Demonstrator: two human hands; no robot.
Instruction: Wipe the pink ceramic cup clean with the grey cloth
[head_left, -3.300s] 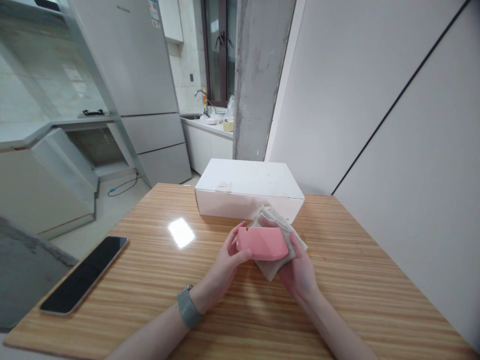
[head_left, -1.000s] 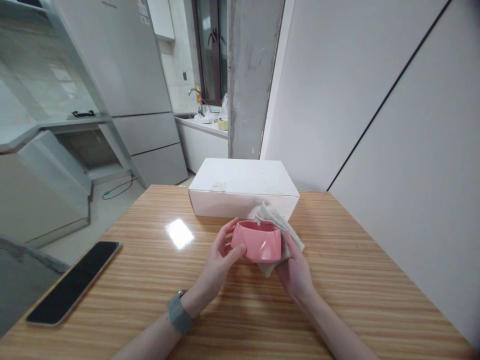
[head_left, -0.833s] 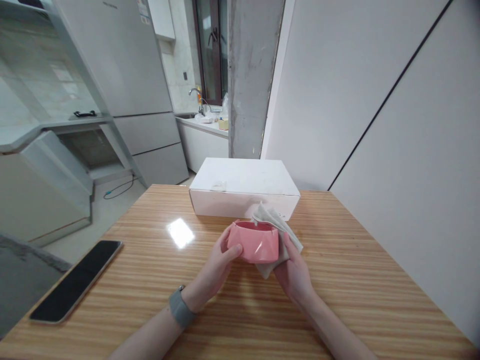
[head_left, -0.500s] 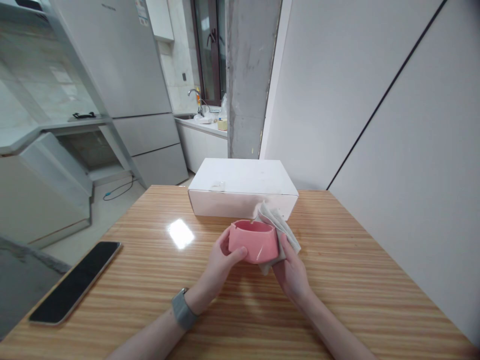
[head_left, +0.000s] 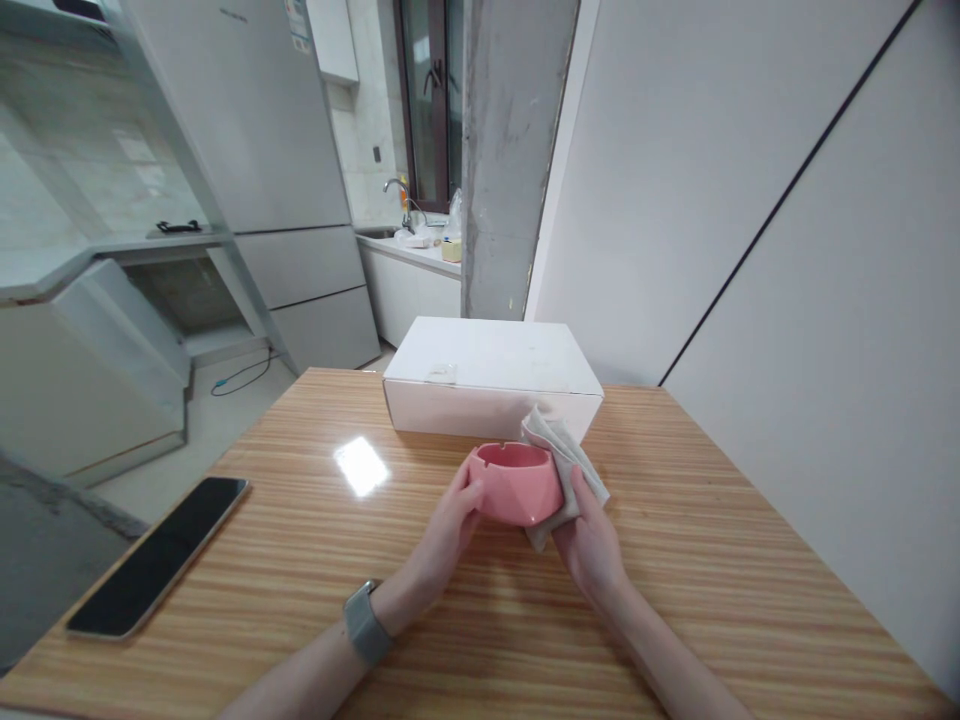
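A pink ashtray (head_left: 517, 492) with faceted sides and notches in its rim is held above the table, its opening facing up and away. My left hand (head_left: 454, 515) grips it at the left side, thumb on the near wall and fingers partly hidden behind. In my right hand (head_left: 591, 530) is a folded pale grey cloth (head_left: 566, 455), pressed against the ashtray's right side. The thumb lies over the cloth; the other fingers are mostly hidden beneath it.
A closed white box (head_left: 491, 375) stands behind the ashtray on the striped wooden table (head_left: 300, 580). A black-screened phone (head_left: 161, 555) lies near the table's left edge. A white wall (head_left: 810, 330) runs along the right side.
The ashtray has turned within my left hand, so different facets and rim notches face me. My left thumb has shifted up toward its left side. The cloth stays at the right side.
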